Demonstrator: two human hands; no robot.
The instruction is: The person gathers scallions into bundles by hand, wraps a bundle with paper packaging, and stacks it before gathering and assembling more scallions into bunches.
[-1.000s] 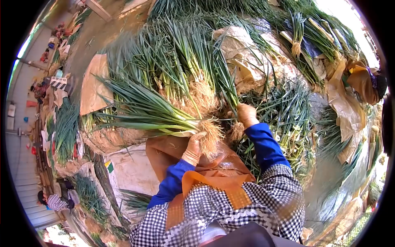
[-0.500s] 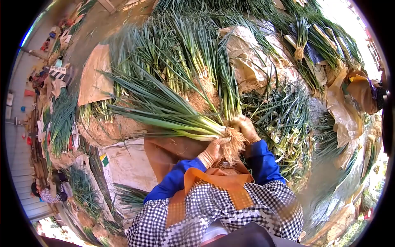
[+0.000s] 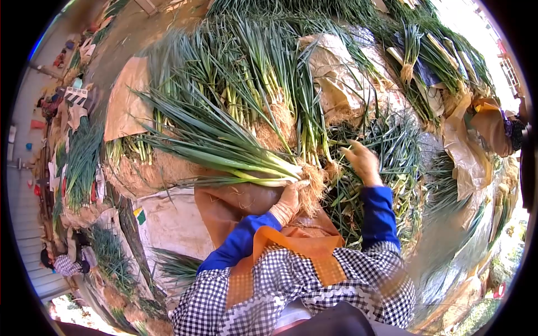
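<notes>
My left hand (image 3: 287,205) is closed around the root end of a bunch of leeks (image 3: 252,162). Their long green leaves fan out to the upper left, and the pale tangled roots (image 3: 312,190) hang over my lap. To the right, my right hand (image 3: 364,162) is off the bunch, its fingers apart with nothing visible in them. It hovers near a heap of loose leaves and trimmings (image 3: 392,196). Just beyond the held bunch, several upright leeks (image 3: 311,134) lean with their roots toward me.
A large row of leeks (image 3: 224,73) lies ahead, roots facing me. A brown sheet (image 3: 238,204) covers my lap. Tan sacking (image 3: 130,103) lies at left, more sacking (image 3: 330,67) ahead. Another person (image 3: 67,263) is at far left; a plastic sheet (image 3: 468,162) hangs at right.
My right hand has let go of the root end and moved right and slightly up, its fingers opening. The left hand still holds the bunch in nearly the same place.
</notes>
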